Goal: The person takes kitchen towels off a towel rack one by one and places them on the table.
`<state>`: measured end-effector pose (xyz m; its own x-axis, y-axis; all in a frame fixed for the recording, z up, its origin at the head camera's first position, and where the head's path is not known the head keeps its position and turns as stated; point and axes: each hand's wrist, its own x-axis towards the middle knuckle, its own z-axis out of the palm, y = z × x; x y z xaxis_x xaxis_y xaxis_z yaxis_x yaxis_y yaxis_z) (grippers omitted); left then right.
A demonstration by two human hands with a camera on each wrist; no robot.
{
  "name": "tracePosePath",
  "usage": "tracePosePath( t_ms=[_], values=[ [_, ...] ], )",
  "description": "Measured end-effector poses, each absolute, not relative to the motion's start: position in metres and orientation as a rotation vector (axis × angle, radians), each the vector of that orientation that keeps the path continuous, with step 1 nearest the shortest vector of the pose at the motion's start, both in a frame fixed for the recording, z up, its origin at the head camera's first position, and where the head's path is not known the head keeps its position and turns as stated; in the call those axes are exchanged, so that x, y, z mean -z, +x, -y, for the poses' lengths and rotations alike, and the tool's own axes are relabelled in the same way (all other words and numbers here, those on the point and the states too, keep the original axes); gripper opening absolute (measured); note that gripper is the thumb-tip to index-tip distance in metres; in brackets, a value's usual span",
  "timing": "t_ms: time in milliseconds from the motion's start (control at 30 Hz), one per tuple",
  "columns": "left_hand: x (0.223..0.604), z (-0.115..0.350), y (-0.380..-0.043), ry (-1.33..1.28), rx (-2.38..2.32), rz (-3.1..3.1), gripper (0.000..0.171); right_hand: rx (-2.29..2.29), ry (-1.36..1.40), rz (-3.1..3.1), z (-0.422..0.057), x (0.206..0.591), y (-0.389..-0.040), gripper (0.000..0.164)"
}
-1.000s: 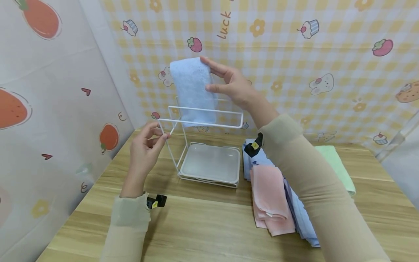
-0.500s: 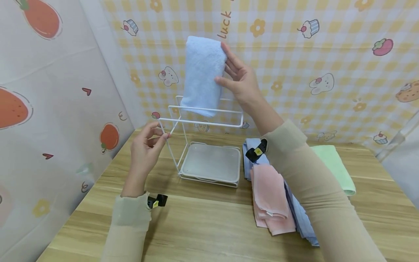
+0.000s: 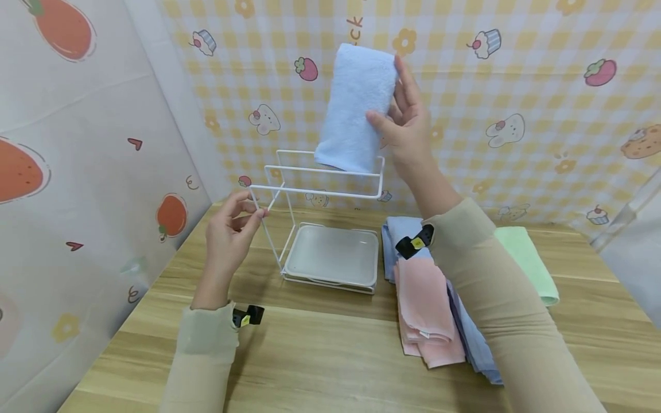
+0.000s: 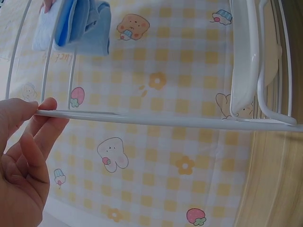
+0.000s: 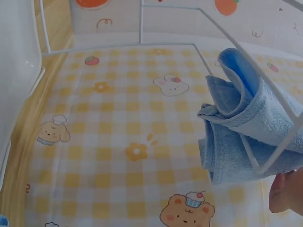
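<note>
A folded light blue towel [image 3: 356, 109] is held up by my right hand [image 3: 415, 129], which pinches its right edge between thumb and fingers. The towel's lower end overlaps the rear bars of a white wire rack [image 3: 320, 192] in the head view. In the right wrist view, the towel's folded layers [image 5: 251, 123] show behind and between the rack's bars. On the left, my left hand [image 3: 227, 235] pinches the rack's front upright near the top. The left wrist view shows thumb and fingers around that white upright [image 4: 165, 120]. A pale tray [image 3: 330, 255] sits in the rack's base.
Right of the rack lies a pile of folded towels, with a pink towel [image 3: 426, 310] over blue ones [image 3: 403, 229]. A green towel [image 3: 527, 264] is beyond my right forearm. Patterned cloth walls [image 3: 449, 103] stand behind and left of the wooden table [image 3: 310, 350].
My right hand has lifted the blue towel up and moved it to the right over the rack. The left hand and the rack have stayed in place.
</note>
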<state>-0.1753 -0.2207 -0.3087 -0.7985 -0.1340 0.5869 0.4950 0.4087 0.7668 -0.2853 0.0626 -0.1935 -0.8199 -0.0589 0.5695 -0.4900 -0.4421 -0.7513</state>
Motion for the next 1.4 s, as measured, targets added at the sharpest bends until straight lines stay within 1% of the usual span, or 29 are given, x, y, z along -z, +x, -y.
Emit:
tracePosePath(
  t_ms=[200,500,767,933,1167,1400],
  values=[
    [0.308,0.221,-0.175,-0.288,1.414,2.112,0.024,-2.297,0.714,1.429,-0.075,0.196,-0.285,0.096],
    [0.309,0.222,-0.173,-0.284,1.418,2.110,0.023,-2.256,0.644,1.362,-0.089,0.201,-0.286,0.097],
    [0.309,0.222,-0.177,-0.300,1.426,2.097,0.025,-2.193,0.555,1.250,-0.105,0.195,-0.282,0.106],
    [0.309,0.223,-0.176,-0.284,1.440,2.102,0.026,-2.200,0.547,1.191,-0.120,0.197,-0.281,0.110],
    [0.307,0.221,-0.175,-0.295,1.450,2.092,0.026,-2.198,0.527,1.196,-0.150,0.208,-0.276,0.108],
    [0.308,0.221,-0.175,-0.293,1.440,2.086,0.022,-2.250,0.567,1.190,-0.181,0.223,-0.260,0.103]
  ],
)
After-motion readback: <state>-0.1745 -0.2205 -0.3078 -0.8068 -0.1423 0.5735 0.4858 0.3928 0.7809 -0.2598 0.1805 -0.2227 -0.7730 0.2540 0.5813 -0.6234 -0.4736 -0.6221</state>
